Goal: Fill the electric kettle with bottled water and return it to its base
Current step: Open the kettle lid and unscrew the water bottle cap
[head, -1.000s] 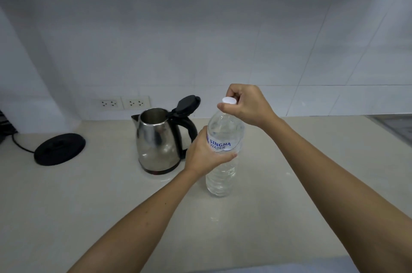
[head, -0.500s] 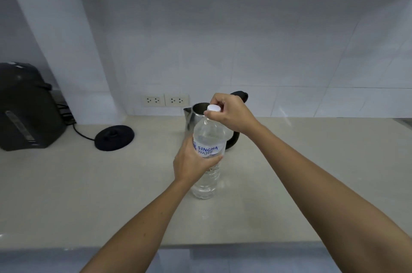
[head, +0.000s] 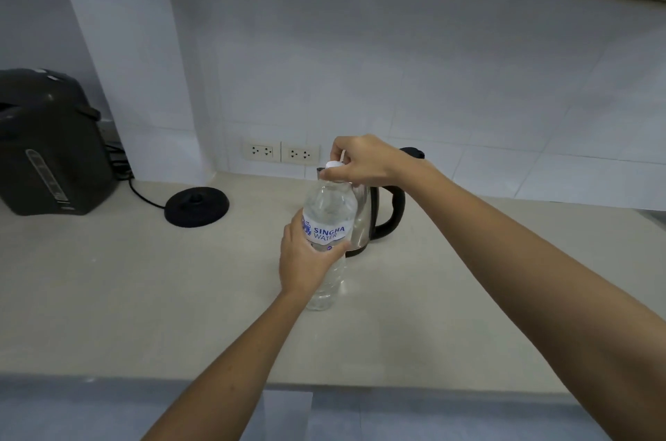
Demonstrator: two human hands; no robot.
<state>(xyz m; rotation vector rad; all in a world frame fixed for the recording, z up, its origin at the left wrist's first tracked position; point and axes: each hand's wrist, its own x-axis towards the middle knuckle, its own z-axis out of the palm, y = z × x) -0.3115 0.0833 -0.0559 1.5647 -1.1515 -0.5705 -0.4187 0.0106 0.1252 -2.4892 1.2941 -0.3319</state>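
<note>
Nearest the camera, at six o'clock, the front edge of a pale countertop (head: 108, 314) is seen, and two bare forearms are stretched forward over it from the lower corners. Near the middle of the view, a clear water bottle (head: 326, 282) is stood upright on the countertop, its blue-lettered label turned toward the camera. The bottle is gripped around its label band by the left hand (head: 306, 260), the fingers being wrapped and pressed against the plastic, with the thumb laid across the lower edge of the label. At twelve o'clock from that hand, the white cap (head: 333, 164) is pinched by the fingers of the right hand (head: 364, 159), which is curled closed over the bottle's neck. The cap is seen seated on the neck; whether it is loosened cannot be told.

Just behind the bottle, at one o'clock from it, a steel kettle (head: 362, 221) is partly hidden; its black handle (head: 394, 210) is turned to the right, and its black lid (head: 412, 153) is seen above the right wrist. Well apart from the kettle, at nine o'clock from it, the round black base (head: 197, 206) is left lying flat on the countertop, its cord (head: 142, 194) being run leftward. Farther off at nine o'clock, a dark water boiler (head: 47, 145) is stood against the wall. On the white tiled wall (head: 432, 80) at twelve o'clock, two sockets (head: 281, 152) are mounted side by side.
</note>
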